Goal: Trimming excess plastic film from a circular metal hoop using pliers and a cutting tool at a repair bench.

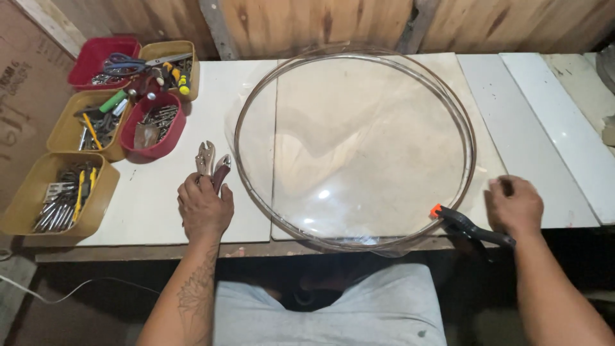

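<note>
Left hand grips locking pliers at the hoop's 9 o'clock, right hand closed on the spring clamp at 4 o'clock; best keep film taut and clamp square on rim before letting go.

A pale tiled counter stands against a wooden plank wall. A brown cardboard sheet leans at its left edge, above dim floor.
</note>
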